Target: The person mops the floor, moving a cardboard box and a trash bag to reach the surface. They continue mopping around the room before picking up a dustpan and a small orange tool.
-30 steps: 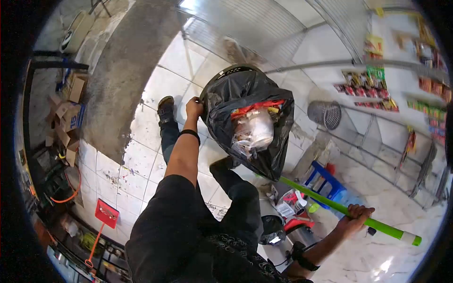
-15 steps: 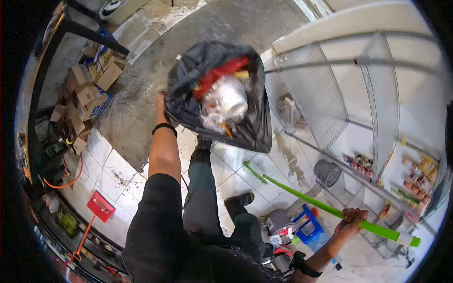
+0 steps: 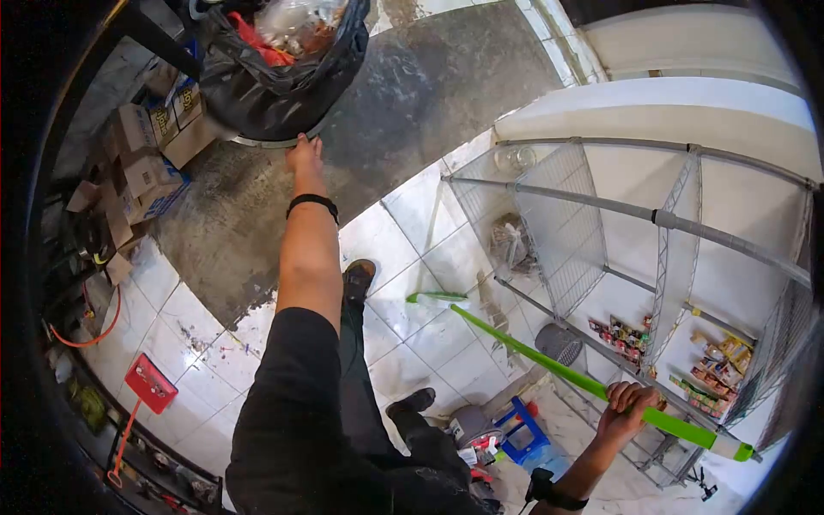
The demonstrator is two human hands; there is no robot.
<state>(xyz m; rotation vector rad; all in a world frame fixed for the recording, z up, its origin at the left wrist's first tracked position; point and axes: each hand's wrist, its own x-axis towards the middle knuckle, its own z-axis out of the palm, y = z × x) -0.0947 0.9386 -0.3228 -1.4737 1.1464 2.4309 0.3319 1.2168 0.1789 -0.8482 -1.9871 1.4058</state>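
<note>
My left hand reaches far forward with its fingers closed at the pale edge of a trash bin lined with a black bag. Red and clear plastic waste fills the bag's opening at the top of the view. At lower right, my right hand is wrapped round the bright green handle of a broom. The broom slants down to the left, its green head resting on the white tiles.
Wire shelving lines the right side, with a grey basket and snack packets. Cardboard boxes pile up at left, above a red dustpan. A blue plastic item and other containers stand by my feet.
The bagged bin has moved forward and left, away from me, with my left arm stretching after it. The broom and my right hand have shifted slightly left in view.
</note>
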